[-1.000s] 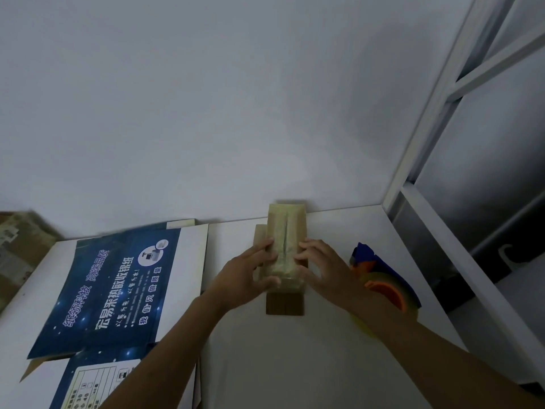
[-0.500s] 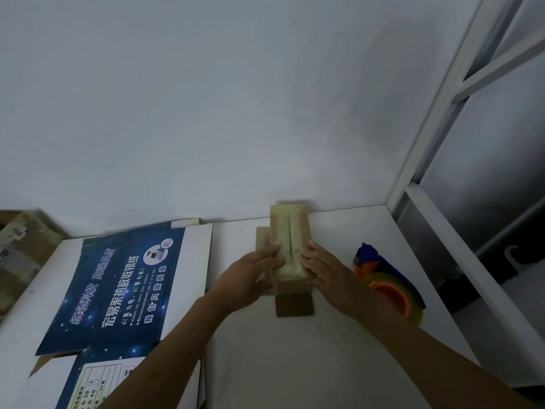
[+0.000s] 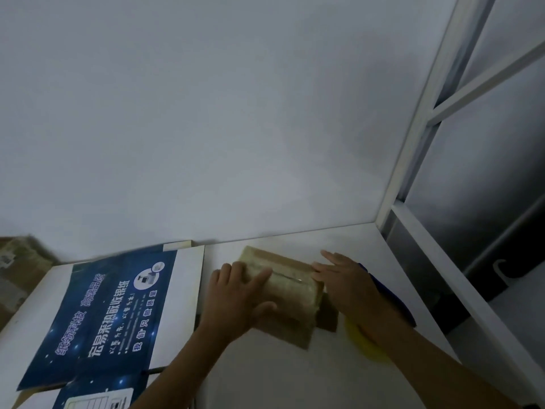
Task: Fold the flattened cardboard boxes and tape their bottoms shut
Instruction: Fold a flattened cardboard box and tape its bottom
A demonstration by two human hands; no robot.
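Gripping the cardboard box [image 3: 290,283], now swung crosswise, the left hand [image 3: 233,305] curls round it, the right hand [image 3: 345,284] pressing flat-fingered.

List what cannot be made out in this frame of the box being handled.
- Tape dispenser: head view, mostly hidden behind the right hand and forearm; only blue and yellow edges show.
- Cardboard box: left end covered by the left hand; underside unseen.
- Blue printed carton: cut off by the lower edge; small print unreadable.
- Brown cartons: blurred, cut by the left edge.
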